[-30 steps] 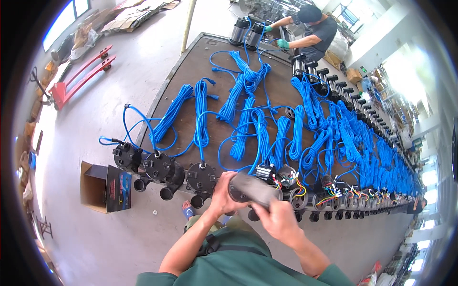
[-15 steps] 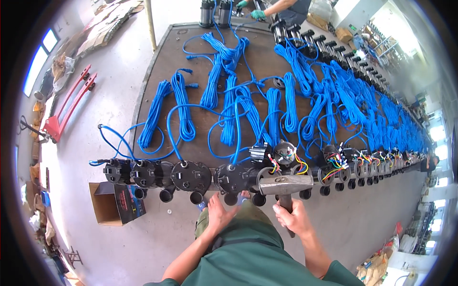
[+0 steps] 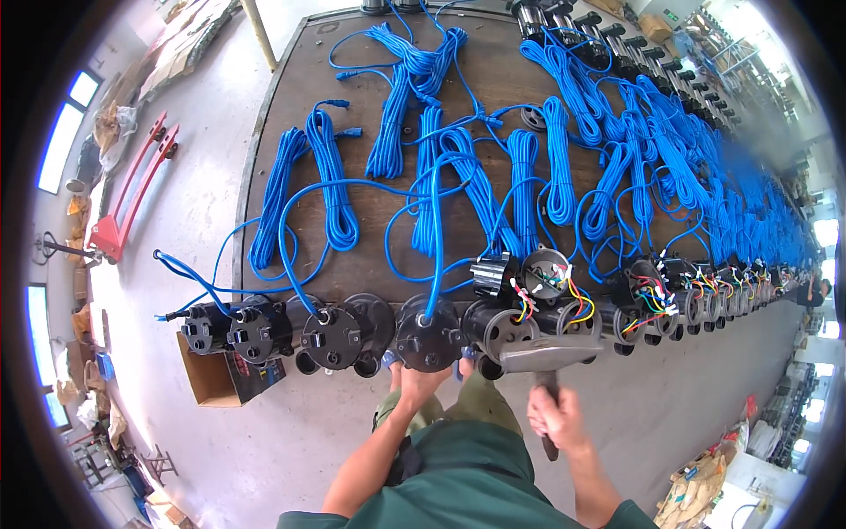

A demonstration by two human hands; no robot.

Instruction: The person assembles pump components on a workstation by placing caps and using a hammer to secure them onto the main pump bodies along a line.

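In my right hand (image 3: pixel 557 416) is a hammer (image 3: pixel 548 354); my fingers wrap its dark handle, and its grey metal head lies across in front of an open round housing (image 3: pixel 507 328). My left hand (image 3: pixel 421 386) is pressed up against the lower edge of a black pump (image 3: pixel 430 337) with a closed round end cap, its fingers curled round the underside and their tips hidden. A thick blue cable (image 3: pixel 435 238) rises from the top of that cap. Left of it stands another capped black pump (image 3: pixel 337 340), its cable also attached.
Bundled blue cables (image 3: pixel 427 189) cover much of the brown table (image 3: pixel 291 106). Several open housings with coloured wires (image 3: pixel 652 304) line its near edge to the right. A cardboard box (image 3: pixel 233 379) stands on the floor at left, a red pallet jack (image 3: pixel 132 194) farther off.
My left hand has moved up from below the pumps onto one pump's underside. The hammer has moved slightly right with my right hand. The view has shifted, and the co-worker's gloved hands have left it.
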